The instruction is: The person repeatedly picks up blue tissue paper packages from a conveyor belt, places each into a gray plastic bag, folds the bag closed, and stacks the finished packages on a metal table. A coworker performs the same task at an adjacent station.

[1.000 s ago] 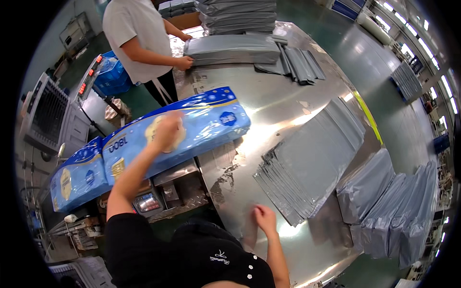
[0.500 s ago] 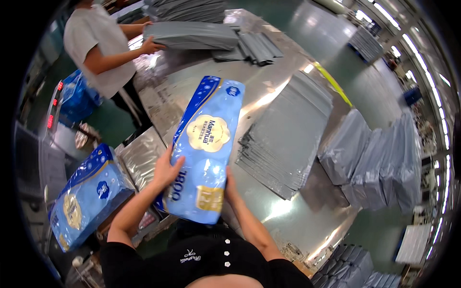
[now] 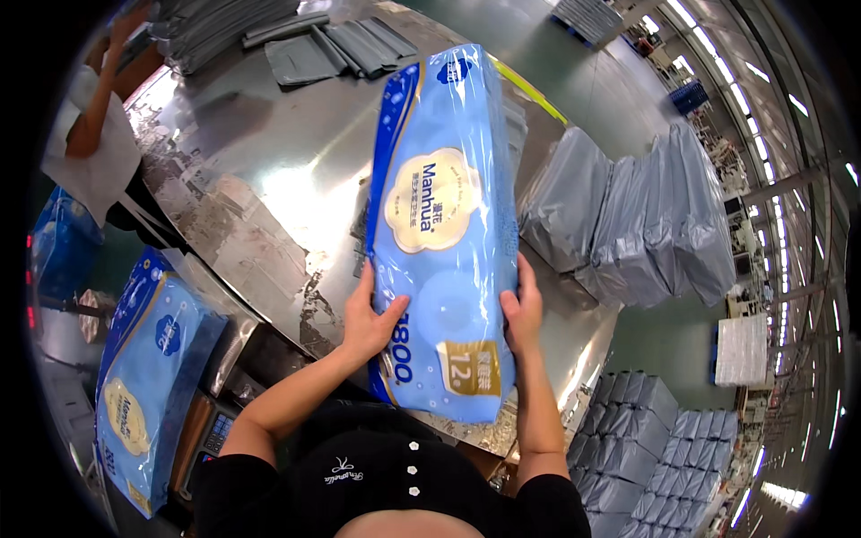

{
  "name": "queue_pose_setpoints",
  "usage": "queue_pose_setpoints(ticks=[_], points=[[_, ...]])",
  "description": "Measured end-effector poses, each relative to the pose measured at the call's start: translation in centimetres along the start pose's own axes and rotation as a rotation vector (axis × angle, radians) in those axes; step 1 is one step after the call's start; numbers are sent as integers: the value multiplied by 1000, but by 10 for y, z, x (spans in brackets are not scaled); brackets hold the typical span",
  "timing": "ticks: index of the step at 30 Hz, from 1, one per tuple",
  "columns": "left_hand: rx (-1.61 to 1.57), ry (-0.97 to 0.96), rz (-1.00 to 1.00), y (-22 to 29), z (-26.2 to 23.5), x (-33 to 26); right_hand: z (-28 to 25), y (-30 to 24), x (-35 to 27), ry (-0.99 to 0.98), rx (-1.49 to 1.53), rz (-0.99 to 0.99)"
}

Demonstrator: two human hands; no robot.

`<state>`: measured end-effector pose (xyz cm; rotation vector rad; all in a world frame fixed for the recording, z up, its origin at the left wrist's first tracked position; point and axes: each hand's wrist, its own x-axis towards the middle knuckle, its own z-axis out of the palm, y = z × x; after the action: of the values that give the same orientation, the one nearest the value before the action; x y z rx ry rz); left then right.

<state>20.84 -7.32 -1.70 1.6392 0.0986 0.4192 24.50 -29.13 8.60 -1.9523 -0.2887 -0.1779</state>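
Between my two hands is a long blue plastic-wrapped tissue pack with a cream flower-shaped label and a gold patch. My left hand presses its left side, thumb lying over the top face. On the opposite side, my right hand grips the edge near the lower half. The pack is over the metal table and hides most of a stack of flat grey plastic bags. A similar tissue pack leans at the left, beside a device with a keypad.
Filled grey parcels stand in a row off the table's right side. More parcels are piled at lower right. Loose grey bags lie on the far table. A co-worker's arm shows at upper left.
The tissue pack has moved right in my hands and now covers the stack of grey bags. My view has turned right. The co-worker's grey parcel has left the table's far side.
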Motion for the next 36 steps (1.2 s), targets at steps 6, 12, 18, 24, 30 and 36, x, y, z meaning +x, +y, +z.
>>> queue_pose_setpoints(ticks=[6, 12, 18, 24, 30, 36], points=[[90, -411, -544, -109, -20, 2, -77, 66, -22, -111, -62, 268], [84, -561, -394, -131, 54, -53, -10, 267, -73, 329, 926, 737], [16, -923, -209, -100, 63, -91, -104, 150, -122, 3, 853, 887], [517, -562, 360, -134, 120, 101, -166, 102, -174, 17, 654, 972], [1355, -865, 765, -193, 140, 238, -173, 97, -220, -2, 725, 1110], [1010, -703, 827, -139, 155, 276, -126, 156, -169, -223, 879, 1138]])
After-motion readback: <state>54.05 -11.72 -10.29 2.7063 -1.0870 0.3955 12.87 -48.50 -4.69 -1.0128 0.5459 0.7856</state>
